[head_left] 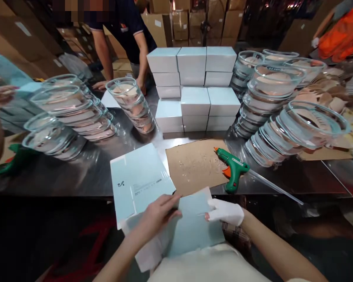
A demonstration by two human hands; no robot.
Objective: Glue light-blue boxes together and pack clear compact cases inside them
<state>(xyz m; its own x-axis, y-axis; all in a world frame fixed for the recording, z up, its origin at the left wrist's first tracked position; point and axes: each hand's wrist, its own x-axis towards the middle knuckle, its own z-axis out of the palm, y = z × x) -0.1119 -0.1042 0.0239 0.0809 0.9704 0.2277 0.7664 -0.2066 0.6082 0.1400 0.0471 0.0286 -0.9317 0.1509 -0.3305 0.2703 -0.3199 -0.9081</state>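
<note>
Low in the head view, a light blue cardboard box [194, 225] is held against my body at the table's front edge. My left hand [161, 213] is bare and grips its upper left edge, the fingers close together. My right hand [226, 211], in a white glove with bare fingertips, holds the right side between thumb and fingers. A larger light blue printed cardboard piece [141, 180] lies to the left, reaching over the table edge. Beyond my right hand, a green glue gun [235, 166] rests partly on a brown cardboard sheet [194, 164].
White and light blue boxes [195, 105] are stacked mid-table. Stacks of glass dishes stand left [76, 111] and right [270, 129]. Another green glue gun [16, 158] lies far left. A person in a dark shirt [123, 35] leans on the far side; another person's hand [0, 92] is at left.
</note>
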